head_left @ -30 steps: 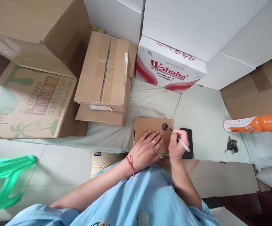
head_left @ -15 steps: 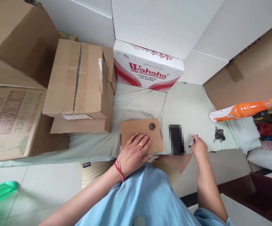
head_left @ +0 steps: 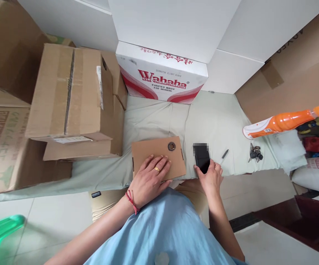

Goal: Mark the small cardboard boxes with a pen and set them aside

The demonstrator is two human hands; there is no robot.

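My left hand point(head_left: 154, 173) lies flat on a small brown cardboard box point(head_left: 151, 149), fingers stretched out. The box has a dark round mark with a square centre near its far right corner. To the right lies a black phone point(head_left: 202, 160), its far end blurred by pixels. My right hand point(head_left: 211, 176) grips the phone's near end, thumb at the left edge and fingers at the right. A dark pen point(head_left: 225, 154) rests on the pale cloth beyond that hand. Farther right sits a bunch of keys point(head_left: 255, 152).
An orange bottle point(head_left: 283, 123) lies at the right on the cloth-covered surface point(head_left: 211, 114). A white and red Wahaha carton point(head_left: 162, 79) stands at the back against the wall. Stacked cardboard boxes point(head_left: 57, 92) fill the left. Green plastic point(head_left: 2, 232) shows at lower left.
My right hand has let go of the pen, which now lies on the cloth, and has moved left onto the phone. My left hand stays on the box. The view has shifted slightly.
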